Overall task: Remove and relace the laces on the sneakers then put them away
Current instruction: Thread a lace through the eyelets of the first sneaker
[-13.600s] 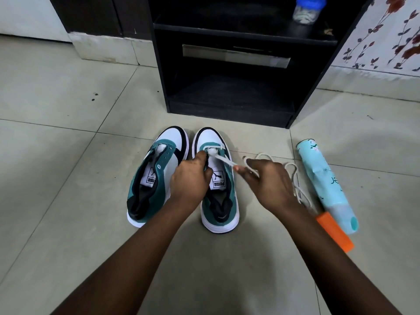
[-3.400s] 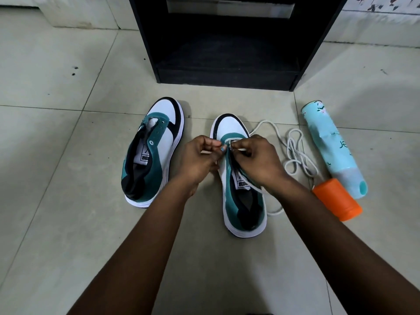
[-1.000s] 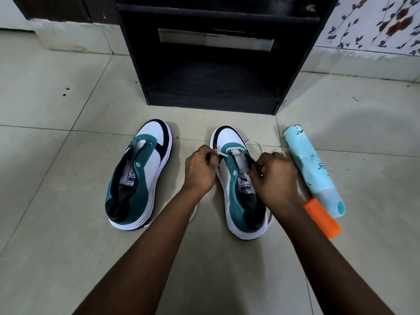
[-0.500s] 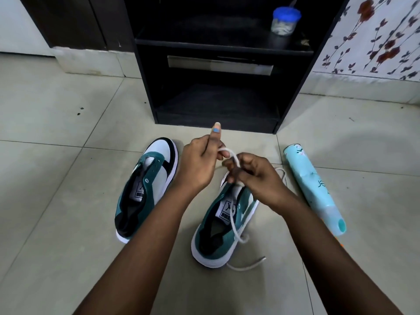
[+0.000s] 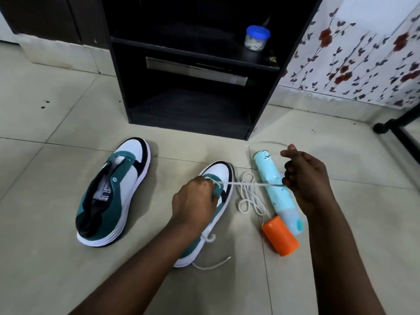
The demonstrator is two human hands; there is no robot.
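Sneaker [image 5: 221, 178] gripped at its eyelets by left hand [image 5: 193, 201]; right hand [image 5: 305, 180] fingers pinch taut lace [image 5: 247, 184].

My left hand [image 5: 195, 202] is low and in front of me, knuckles up, its fingers [image 5: 205, 181] curled down and gripping. My right hand [image 5: 305, 178] is raised off to the right, higher than the left, fingers [image 5: 288, 171] curled into a loose fist and pinching, thumb tip pointing up. Both forearms are bare and reach forward from the bottom of view, well apart.
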